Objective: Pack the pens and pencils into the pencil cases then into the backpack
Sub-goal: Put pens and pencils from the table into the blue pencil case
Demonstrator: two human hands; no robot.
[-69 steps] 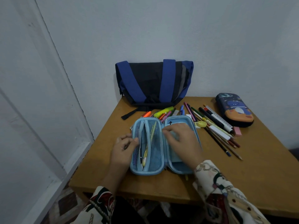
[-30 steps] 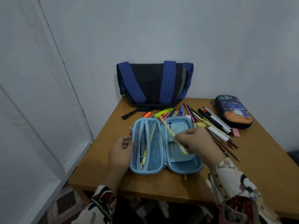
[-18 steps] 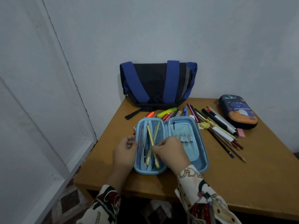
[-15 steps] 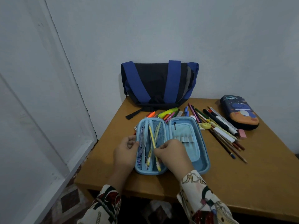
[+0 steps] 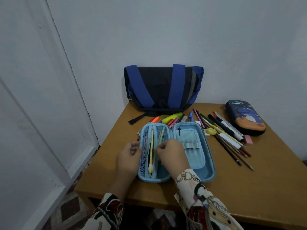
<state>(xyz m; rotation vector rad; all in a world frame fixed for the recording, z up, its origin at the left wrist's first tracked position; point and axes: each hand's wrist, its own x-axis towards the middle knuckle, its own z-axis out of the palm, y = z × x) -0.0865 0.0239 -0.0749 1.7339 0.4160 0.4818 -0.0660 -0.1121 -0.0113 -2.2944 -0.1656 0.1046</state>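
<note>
Now your yellow pencil lies tucked in the open light-blue zip case's mesh half; right hand fingers have let go, curled loosely, while left hand fingers pinch its rim. Many pens remain.

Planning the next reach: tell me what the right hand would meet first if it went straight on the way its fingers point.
The right hand points left across the open light blue pencil case. It would first meet the yellow pencil in the mesh half, then the left hand at the case's edge; depth is uncertain.

Two bare hands, long cream sleeves with red, black and gold ornate print
</note>
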